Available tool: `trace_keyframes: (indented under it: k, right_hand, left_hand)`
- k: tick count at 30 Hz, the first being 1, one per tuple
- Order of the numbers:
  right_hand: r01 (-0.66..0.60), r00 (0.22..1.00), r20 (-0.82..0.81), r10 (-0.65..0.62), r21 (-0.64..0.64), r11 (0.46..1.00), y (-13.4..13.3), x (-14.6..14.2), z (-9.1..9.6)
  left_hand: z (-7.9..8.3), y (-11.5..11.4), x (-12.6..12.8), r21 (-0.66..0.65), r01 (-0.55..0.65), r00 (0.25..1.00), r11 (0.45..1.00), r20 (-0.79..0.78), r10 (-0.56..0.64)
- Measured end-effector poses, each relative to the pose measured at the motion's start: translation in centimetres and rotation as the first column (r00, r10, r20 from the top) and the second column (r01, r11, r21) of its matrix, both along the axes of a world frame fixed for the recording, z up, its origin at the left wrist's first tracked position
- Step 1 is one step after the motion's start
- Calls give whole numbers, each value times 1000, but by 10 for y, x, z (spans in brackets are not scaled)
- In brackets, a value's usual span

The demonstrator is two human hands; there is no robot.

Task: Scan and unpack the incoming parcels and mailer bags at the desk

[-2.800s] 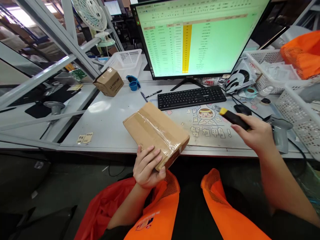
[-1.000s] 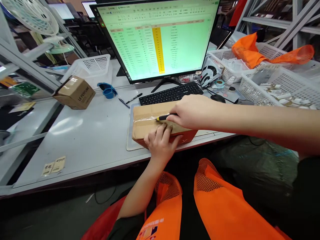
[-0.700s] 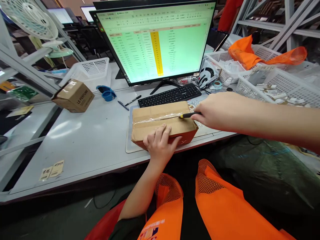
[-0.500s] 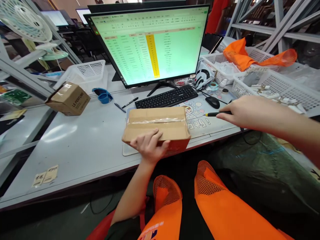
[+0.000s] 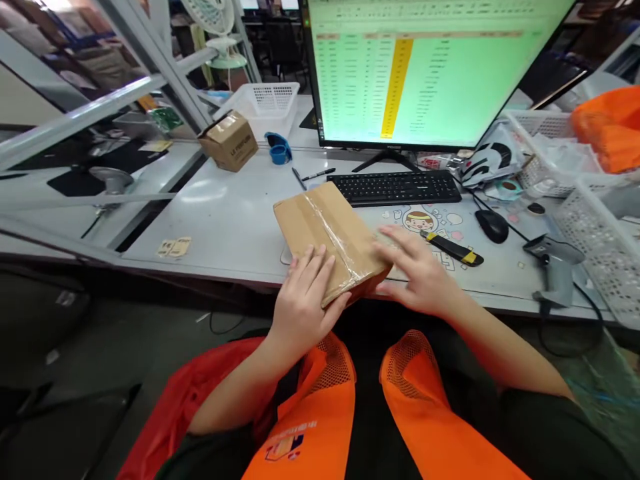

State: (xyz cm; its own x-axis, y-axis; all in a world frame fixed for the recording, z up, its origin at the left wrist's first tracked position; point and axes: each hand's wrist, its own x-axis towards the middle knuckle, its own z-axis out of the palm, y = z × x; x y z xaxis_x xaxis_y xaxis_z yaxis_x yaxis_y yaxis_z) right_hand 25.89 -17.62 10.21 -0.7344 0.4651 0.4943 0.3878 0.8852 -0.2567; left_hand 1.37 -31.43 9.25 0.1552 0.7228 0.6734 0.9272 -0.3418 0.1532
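Note:
A flat cardboard box sealed with clear tape lies at the near edge of the desk, turned at an angle. My left hand rests on its near corner, fingers flat on the top. At the box's right side sits my right hand, its fingers spread and touching that edge. A black and yellow utility knife lies on the desk mat just right of my right hand, held by neither hand.
Behind the box are a black keyboard, a monitor showing a spreadsheet, and a mouse. A barcode scanner and white baskets stand on the right. A small brown carton, a blue tape holder and pens lie at the left back.
My right hand drew the knife along the tape from left to right, then set it down on the mat and came back to the box. The box has been turned to an angle.

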Motion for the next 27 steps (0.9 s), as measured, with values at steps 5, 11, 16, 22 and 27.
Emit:
trace_keyframes:
  k: [5, 11, 16, 22, 27]
  right_hand:
    - [-271, 962, 35, 270, 19, 963, 1, -41, 12]
    - [-245, 960, -132, 246, 30, 969, 8, -46, -6]
    - [-135, 979, -150, 140, 45, 990, -5, -54, -1]
    - [-389, 905, 219, 365, 78, 918, -5, -66, 54]
    - [-590, 795, 233, 560, 87, 802, -1, -89, 66]
  left_hand:
    - [-15, 12, 8, 139, -83, 996, 987, -4, 84]
    - [-19, 22, 15, 278, -103, 993, 955, 77, 85]
    - [-21, 23, 12, 325, -126, 978, 937, 196, 64]
    - [-21, 24, -38, 315, 160, 958, 935, 180, -225]
    - [-28, 24, -51, 362, 294, 902, 884, 200, -382]
